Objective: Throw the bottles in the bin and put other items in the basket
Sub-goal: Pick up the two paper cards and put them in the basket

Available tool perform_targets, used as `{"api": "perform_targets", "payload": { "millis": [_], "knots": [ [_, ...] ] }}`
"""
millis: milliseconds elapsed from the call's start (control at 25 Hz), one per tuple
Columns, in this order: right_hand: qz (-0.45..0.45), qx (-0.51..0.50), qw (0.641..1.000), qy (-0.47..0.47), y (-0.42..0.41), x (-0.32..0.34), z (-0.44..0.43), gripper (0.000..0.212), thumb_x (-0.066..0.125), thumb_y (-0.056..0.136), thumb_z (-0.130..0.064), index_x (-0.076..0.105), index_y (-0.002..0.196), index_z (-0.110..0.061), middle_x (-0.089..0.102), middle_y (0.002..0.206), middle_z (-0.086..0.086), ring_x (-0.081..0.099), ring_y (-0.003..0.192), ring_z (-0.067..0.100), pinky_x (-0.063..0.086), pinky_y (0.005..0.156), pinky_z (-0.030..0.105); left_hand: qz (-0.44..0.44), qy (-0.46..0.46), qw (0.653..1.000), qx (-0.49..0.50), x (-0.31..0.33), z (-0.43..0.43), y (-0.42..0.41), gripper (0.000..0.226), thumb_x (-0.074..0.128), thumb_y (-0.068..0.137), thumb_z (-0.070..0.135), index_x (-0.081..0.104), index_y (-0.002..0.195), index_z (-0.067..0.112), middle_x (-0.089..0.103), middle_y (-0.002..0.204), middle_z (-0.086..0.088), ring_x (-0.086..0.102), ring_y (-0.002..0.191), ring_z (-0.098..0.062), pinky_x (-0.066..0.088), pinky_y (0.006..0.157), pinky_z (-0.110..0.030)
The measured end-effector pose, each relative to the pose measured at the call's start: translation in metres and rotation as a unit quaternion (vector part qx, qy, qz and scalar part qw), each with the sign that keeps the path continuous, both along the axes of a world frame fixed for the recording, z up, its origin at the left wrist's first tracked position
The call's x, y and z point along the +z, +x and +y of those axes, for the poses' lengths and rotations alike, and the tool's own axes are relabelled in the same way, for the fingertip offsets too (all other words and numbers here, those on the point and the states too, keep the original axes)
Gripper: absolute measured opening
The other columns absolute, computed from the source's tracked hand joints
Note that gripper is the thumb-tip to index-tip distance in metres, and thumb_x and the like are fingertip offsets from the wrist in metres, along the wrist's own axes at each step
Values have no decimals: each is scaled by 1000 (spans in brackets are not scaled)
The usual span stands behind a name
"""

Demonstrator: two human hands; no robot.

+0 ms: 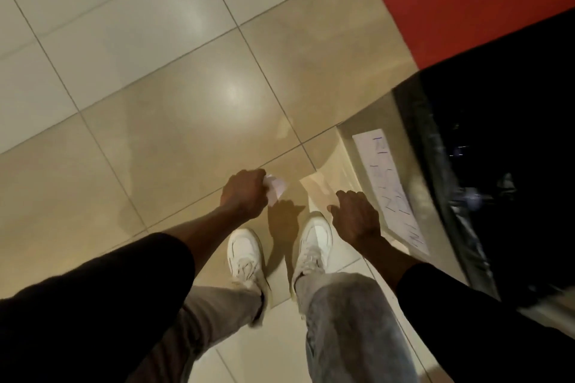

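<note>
Head view, looking down at tiled floor (pixel 155 78). Your left hand (pixel 244 194) was closed on small crumpled white item (pixel 275 188), seemingly paper or wrapper. Your right hand (pixel 356 218) hung empty, fingers loosely spread, near labelled container (pixel 389 183) with dark opening, likely bin. No bottle or basket visible. Judged step: carrying non-bottle item. Next move needed basket located, not this bin.
</note>
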State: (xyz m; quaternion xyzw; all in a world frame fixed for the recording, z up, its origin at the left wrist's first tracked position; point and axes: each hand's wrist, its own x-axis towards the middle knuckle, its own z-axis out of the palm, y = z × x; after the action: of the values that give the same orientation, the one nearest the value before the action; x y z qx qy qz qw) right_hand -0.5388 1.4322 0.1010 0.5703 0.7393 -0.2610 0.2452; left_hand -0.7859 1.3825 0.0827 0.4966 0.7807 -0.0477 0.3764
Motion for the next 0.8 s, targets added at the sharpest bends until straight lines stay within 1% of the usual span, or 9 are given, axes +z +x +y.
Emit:
{"api": "perform_targets", "payload": {
  "millis": [120, 160, 280, 440, 560, 640, 680, 720, 800],
  "knots": [
    [20, -71, 997, -2, -4, 123, -4, 31, 56, 103, -38, 61, 124, -15, 68, 118, 5, 61, 113, 27, 50, 84, 39, -30, -8, 997, 64, 109, -8, 1, 19, 52, 100, 22, 65, 108, 11, 72, 109, -18, 66, 94, -39, 50, 72, -38],
    [29, -75, 997, -8, -7, 131, -7, 33, 58, 103, -38, 62, 126, -15, 68, 120, 6, 62, 114, 29, 50, 84, 39, -27, -7, 996, 84, 118, -10, 5, 24, 50, 102, 22, 65, 114, 8, 72, 113, -20, 66, 99, -41, 50, 76, -39],
    [44, -116, 992, -18, -5, 227, -11, 35, 64, 99, -42, 65, 121, -14, 72, 117, 10, 65, 110, 34, 52, 81, 40, -60, 17, 993, 96, 221, -1, 12, 32, 50, 101, 21, 66, 121, 2, 72, 118, -21, 66, 104, -44, 52, 83, -42],
    [72, -174, 982, -16, -3, 325, -24, 36, 70, 94, -44, 64, 110, -12, 72, 113, 13, 66, 105, 37, 55, 77, 40, -88, 42, 990, 100, 336, 3, 20, 23, 61, 94, 24, 71, 105, 7, 76, 103, -16, 69, 92, -39, 50, 72, -35],
    [102, -220, 970, -3, 0, 396, -39, 46, 72, 92, -45, 65, 123, -11, 71, 121, 14, 65, 114, 37, 57, 87, 46, -101, 48, 988, 105, 415, -6, 21, 16, 64, 92, 23, 69, 96, 9, 75, 96, -15, 68, 87, -39, 48, 69, -34],
    [103, -239, 966, 5, 8, 429, -47, 58, 73, 91, -46, 61, 135, -11, 67, 131, 16, 62, 122, 38, 56, 94, 50, -107, 57, 985, 122, 449, -13, 23, 24, 55, 90, 27, 67, 97, 8, 75, 99, -17, 69, 88, -39, 57, 73, -39],
    [114, -255, 960, 7, 14, 440, -52, 59, 73, 90, -47, 62, 135, -11, 67, 131, 16, 62, 122, 38, 56, 94, 50, -124, 62, 982, 130, 459, -17, 24, 33, 50, 87, 32, 67, 101, 7, 75, 100, -17, 71, 88, -38, 61, 77, -43],
    [125, -267, 956, 9, 18, 451, -56, 56, 73, 89, -48, 64, 130, -11, 69, 127, 15, 64, 118, 36, 57, 92, 49, -136, 68, 978, 143, 471, -21, 27, 40, 46, 84, 35, 68, 104, 7, 75, 101, -15, 73, 88, -37, 62, 78, -48],
    [145, -279, 949, 30, 26, 471, -64, 47, 74, 89, -46, 68, 118, -9, 72, 117, 12, 67, 110, 34, 57, 87, 44, -149, 84, 974, 151, 484, -29, 33, 41, 47, 82, 36, 69, 103, 9, 75, 97, -13, 73, 85, -35, 63, 77, -50]
  ]
}}
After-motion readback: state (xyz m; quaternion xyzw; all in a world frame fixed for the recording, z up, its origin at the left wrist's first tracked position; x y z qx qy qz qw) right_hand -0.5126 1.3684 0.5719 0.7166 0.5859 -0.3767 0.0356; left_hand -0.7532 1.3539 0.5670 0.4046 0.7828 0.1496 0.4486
